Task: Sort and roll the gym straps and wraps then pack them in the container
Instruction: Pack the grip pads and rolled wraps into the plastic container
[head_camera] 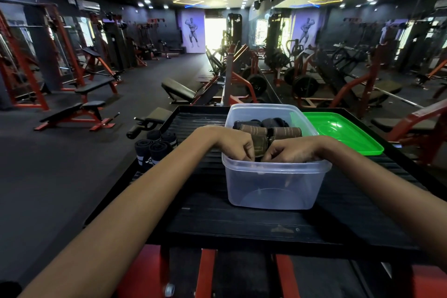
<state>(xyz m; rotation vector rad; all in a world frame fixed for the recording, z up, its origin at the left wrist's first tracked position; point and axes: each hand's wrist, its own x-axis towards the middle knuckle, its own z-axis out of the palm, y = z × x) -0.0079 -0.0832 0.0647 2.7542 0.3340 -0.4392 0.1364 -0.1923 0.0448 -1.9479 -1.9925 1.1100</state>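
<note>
Both hands, left hand [238, 146] & right hand [289, 150], pinch an olive wrap [260, 145] into the part-filled container [273, 189]; black rolls [154, 149] & green lid [343, 132] remain outside.

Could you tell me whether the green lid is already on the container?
No, the green lid lies on the platform to the right of the open container.

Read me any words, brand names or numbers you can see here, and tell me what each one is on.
None can be read.
Dark rolled knee wraps left of the clear plastic container: white marks, too blurred to read.
Bodybuilder wall poster: a figure only, no legible text.
Green plastic lid: embossed shapes, no readable lettering.
</note>
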